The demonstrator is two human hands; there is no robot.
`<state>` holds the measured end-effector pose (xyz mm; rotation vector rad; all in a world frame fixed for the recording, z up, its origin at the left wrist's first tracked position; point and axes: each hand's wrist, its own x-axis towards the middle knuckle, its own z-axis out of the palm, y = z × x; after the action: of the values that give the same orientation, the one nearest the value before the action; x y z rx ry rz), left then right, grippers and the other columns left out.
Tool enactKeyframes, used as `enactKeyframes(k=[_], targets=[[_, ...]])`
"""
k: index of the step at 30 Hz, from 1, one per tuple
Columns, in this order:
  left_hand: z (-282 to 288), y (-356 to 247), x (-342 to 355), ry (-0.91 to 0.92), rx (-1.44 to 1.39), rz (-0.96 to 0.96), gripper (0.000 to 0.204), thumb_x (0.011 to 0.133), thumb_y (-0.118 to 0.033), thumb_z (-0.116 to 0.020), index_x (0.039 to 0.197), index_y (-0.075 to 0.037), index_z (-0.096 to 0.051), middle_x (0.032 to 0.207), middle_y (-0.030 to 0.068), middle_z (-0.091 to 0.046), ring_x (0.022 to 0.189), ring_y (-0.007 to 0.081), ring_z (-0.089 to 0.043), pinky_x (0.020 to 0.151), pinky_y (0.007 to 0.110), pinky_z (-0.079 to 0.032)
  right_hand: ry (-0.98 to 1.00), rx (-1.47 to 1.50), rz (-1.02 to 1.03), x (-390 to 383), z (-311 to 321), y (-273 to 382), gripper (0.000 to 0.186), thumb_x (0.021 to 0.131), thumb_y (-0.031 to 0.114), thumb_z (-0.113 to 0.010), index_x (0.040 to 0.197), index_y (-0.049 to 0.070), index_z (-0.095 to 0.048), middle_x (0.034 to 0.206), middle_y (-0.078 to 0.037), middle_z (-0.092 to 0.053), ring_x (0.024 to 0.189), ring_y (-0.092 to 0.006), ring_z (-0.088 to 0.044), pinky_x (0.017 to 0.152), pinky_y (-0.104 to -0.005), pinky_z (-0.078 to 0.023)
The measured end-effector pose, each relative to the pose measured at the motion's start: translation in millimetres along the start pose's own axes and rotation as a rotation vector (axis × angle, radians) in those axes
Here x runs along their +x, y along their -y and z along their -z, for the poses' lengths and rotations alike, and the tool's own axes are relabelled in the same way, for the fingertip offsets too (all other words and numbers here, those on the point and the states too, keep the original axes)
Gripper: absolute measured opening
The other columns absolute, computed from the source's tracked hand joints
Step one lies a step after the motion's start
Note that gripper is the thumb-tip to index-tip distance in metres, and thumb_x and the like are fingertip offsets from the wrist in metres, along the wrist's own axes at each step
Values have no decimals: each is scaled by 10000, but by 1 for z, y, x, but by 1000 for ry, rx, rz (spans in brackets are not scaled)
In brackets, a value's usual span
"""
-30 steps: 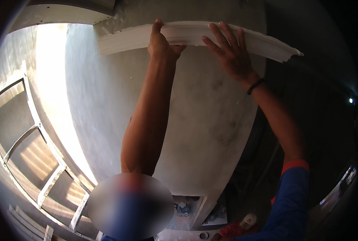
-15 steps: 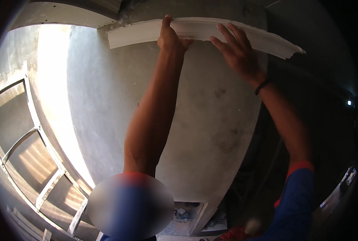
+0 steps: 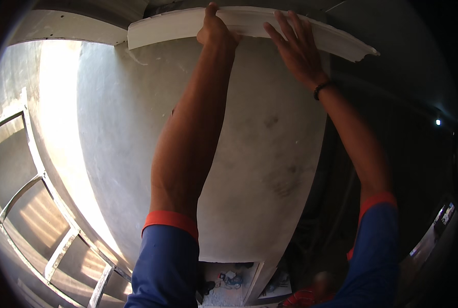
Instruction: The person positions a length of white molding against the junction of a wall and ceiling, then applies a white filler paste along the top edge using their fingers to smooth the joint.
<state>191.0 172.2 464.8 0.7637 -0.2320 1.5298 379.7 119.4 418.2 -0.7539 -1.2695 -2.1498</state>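
Upward along the wall point(image 3: 262, 169) had gone the white moulding strip point(image 3: 252, 23), its left end now overlapping the corner of the pale overhead box point(image 3: 70, 25) in view, where it had earlier sat lower; whether they touched could not be told. Its ragged right end jutted past the wall's edge into dark space. Open wall lay beneath, the ladder point(image 3: 62, 251) well apart at left. The left hand's point(image 3: 217, 28) grip clasped the strip; the right hand point(image 3: 298, 51) was splayed over its face, unclenched.
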Motion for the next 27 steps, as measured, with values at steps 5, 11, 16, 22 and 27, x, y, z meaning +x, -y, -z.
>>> enactKeyframes(k=[5, 11, 16, 22, 27], targets=[[-13, -7, 6, -62, -35, 70, 810, 807, -354, -765, 1418, -12, -357, 1408, 231, -426, 1242, 439, -468, 1016, 636, -373, -51, -41, 39, 15, -7, -14, 719, 786, -18, -610, 1436, 231, -430, 1489, -75, -352, 1343, -311, -367, 1092, -521, -352], [-11, -6, 13, -2, -25, 80, 849, 795, -362, -777, 1430, -6, -341, 1438, 241, -388, 1256, 451, -452, 1007, 629, -394, -28, -80, 58, 17, -10, -21, 749, 777, -47, -581, 1444, 254, -423, 1480, -80, -362, 1330, -318, -383, 1089, -507, -363], [-13, -4, 13, -73, 47, 86, 892, 778, -390, -788, 1435, 5, -331, 1454, 248, -362, 1279, 461, -421, 1004, 626, -407, 27, -123, 55, 20, -13, -24, 749, 780, -38, -586, 1441, 276, -427, 1472, -78, -371, 1320, -325, -394, 1075, -504, -377], [-20, -8, 16, -37, 130, 36, 887, 796, -470, -758, 1411, 27, -356, 1449, 247, -368, 1290, 460, -399, 1033, 614, -383, -102, -117, 85, 25, -25, -31, 725, 784, -3, -614, 1428, 283, -444, 1475, -66, -372, 1241, -306, -442, 1011, -492, -420], [-8, -7, 34, -107, 336, -162, 538, 923, -319, -611, 1285, 58, -482, 1282, 231, -541, 1118, 385, -580, 856, 535, -516, 35, -99, 22, 31, -20, -35, 657, 805, -6, -628, 1416, 160, -453, 1451, -164, -386, 1286, -389, -383, 1069, -556, -332]])
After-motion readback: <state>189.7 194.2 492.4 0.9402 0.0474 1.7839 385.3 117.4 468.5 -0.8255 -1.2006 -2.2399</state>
